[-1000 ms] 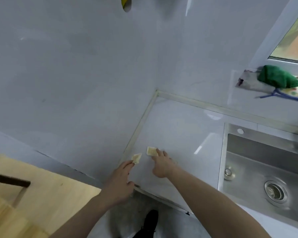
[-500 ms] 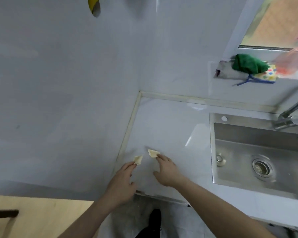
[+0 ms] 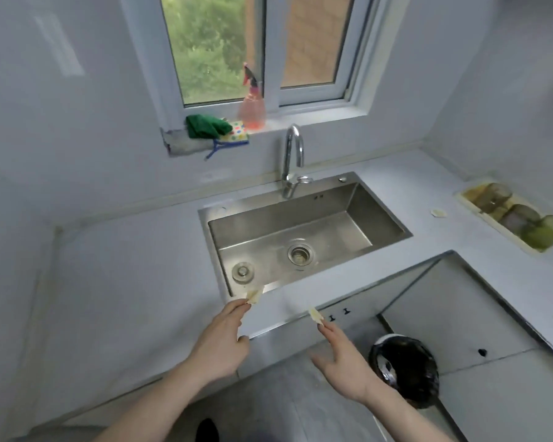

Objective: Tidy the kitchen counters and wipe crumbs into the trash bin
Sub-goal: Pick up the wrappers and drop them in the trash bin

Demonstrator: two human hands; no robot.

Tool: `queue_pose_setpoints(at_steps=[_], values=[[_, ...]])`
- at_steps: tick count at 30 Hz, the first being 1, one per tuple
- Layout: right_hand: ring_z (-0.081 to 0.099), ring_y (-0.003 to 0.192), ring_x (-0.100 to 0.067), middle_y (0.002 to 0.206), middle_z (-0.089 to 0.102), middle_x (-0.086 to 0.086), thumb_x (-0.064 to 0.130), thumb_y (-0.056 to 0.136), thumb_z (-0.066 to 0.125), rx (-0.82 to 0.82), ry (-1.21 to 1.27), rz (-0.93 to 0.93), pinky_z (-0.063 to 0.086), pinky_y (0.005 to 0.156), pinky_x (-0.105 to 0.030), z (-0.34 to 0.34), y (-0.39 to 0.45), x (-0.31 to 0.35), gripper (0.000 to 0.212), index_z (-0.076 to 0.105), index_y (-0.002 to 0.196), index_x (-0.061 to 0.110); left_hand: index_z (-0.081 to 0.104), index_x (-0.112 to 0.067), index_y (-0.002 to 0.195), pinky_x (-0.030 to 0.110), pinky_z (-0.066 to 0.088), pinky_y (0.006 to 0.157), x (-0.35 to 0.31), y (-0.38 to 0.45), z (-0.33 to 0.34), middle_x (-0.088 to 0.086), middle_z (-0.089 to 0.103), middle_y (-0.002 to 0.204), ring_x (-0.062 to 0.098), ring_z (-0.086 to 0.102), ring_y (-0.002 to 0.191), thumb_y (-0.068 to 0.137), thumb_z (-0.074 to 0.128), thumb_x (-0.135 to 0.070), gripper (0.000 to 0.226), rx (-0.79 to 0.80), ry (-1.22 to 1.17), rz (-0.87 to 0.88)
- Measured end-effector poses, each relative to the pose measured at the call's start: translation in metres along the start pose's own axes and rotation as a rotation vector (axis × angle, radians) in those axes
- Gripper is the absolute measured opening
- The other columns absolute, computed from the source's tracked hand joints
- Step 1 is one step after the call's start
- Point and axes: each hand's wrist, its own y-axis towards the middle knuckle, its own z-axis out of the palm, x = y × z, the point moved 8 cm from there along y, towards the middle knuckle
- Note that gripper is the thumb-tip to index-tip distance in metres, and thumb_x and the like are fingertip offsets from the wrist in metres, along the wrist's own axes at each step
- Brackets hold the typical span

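Fingers (image 3: 237, 309) of both hands pinch scraps | pale counter (image 3: 125, 282) (steel sink (image 3: 380, 218) inset) | window (image 3: 256, 49) above

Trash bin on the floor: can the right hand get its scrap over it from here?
Probably yes. The right hand pinches a pale scrap just left of the black-lined trash bin, whose mouth is open and uncovered. Nothing shows between them; only the counter edge lies behind.

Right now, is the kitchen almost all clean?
Not yet. The left hand pinches one scrap and the right hand pinches another scrap, both lifted off the counter. Neither has reached the trash bin. One crumb waits beside the sink.
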Motion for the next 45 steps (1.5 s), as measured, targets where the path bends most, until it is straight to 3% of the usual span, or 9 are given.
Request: queue_pose_setpoints(at_steps=[5,10,14,17,21,29,36,40,45], values=[[0.035,0.143,-0.005,0.16,0.029,0.009,0.033,0.092,0.065,-0.096,0.085,0.15,0.024,0.119,-0.02,-0.074,-0.07,-0.118,0.073,0.036,0.156,0.015,0.042,-0.02,0.15,0.021,0.046,0.096,-0.117,0.021,0.087,-0.019,0.032,0.151,0.008,0.055,0.108,0.079,0.045,-0.023,0.071,0.15,-0.017,0.134],[0.054,0.116,-0.01,0.144,0.04,0.012,0.027,0.092,0.067,-0.202,0.258,0.285,0.041,0.107,-0.025,-0.121,-0.118,-0.208,0.064,0.045,0.15,0.015,0.042,-0.024,0.149,0.001,0.035,0.085,-0.213,0.034,0.162,-0.025,0.033,0.143,0.0,0.05,0.103,0.087,0.05,-0.017,0.063,0.281,0.026,0.254],[0.064,0.094,-0.019,0.108,0.058,-0.004,0.016,0.09,0.065,-0.273,0.354,0.423,0.051,0.092,-0.043,-0.143,-0.134,-0.264,0.028,0.065,0.111,-0.002,0.043,-0.021,0.149,0.02,0.042,0.098,-0.263,0.052,0.208,-0.015,0.037,0.151,0.007,0.053,0.105,0.083,0.048,-0.021,0.067,0.39,0.138,0.301],[0.056,0.08,-0.02,0.086,0.063,-0.01,0.012,0.088,0.067,-0.31,0.435,0.541,0.046,0.074,-0.035,-0.154,-0.143,-0.301,0.02,0.065,0.099,-0.004,0.044,-0.019,0.149,0.023,0.043,0.103,-0.291,0.073,0.244,-0.009,0.041,0.148,0.014,0.056,0.116,0.083,0.046,-0.016,0.066,0.474,0.18,0.311],[0.068,0.097,-0.024,0.105,0.075,-0.013,0.009,0.089,0.066,-0.266,0.525,0.628,0.05,0.086,-0.031,-0.159,-0.138,-0.348,0.02,0.071,0.108,0.003,0.045,-0.019,0.148,0.012,0.049,0.077,-0.315,0.102,0.288,-0.01,0.04,0.147,0.01,0.064,0.097,0.086,0.046,-0.008,0.064,0.562,0.183,0.297],[0.065,0.109,-0.021,0.113,0.072,-0.004,0.008,0.09,0.062,-0.147,0.516,0.74,0.049,0.093,-0.027,-0.188,-0.076,-0.427,0.033,0.072,0.12,0.014,0.051,-0.017,0.145,0.015,0.03,0.108,-0.357,0.182,0.352,-0.004,0.044,0.151,0.016,0.045,0.138,0.083,0.048,-0.011,0.062,0.658,0.219,0.271],[0.06,0.098,-0.011,0.121,0.069,0.0,0.019,0.089,0.069,-0.088,0.495,0.776,0.041,0.067,-0.005,-0.205,-0.034,-0.467,0.036,0.07,0.125,0.019,0.053,-0.02,0.143,0.017,0.028,0.111,-0.365,0.239,0.401,-0.005,0.044,0.15,0.017,0.045,0.138,0.072,0.044,-0.025,0.072,0.789,0.292,0.205],[0.056,0.125,-0.014,0.139,0.06,0.003,0.025,0.091,0.067,-0.087,0.511,0.806,0.039,0.092,-0.018,-0.218,-0.043,-0.488,0.046,0.063,0.137,0.02,0.059,-0.022,0.138,0.024,0.035,0.113,-0.371,0.254,0.43,-0.003,0.05,0.144,0.019,0.049,0.134,0.074,0.049,-0.027,0.065,0.876,0.339,0.16],[0.057,0.12,-0.012,0.139,0.06,0.003,0.024,0.092,0.066,-0.105,0.505,0.838,0.039,0.095,-0.019,-0.244,-0.056,-0.522,0.039,0.065,0.131,0.024,0.061,-0.022,0.134,0.025,0.041,0.108,-0.381,0.266,0.464,0.004,0.052,0.143,0.023,0.051,0.131,0.071,0.048,-0.024,0.065,0.923,0.375,0.052]])
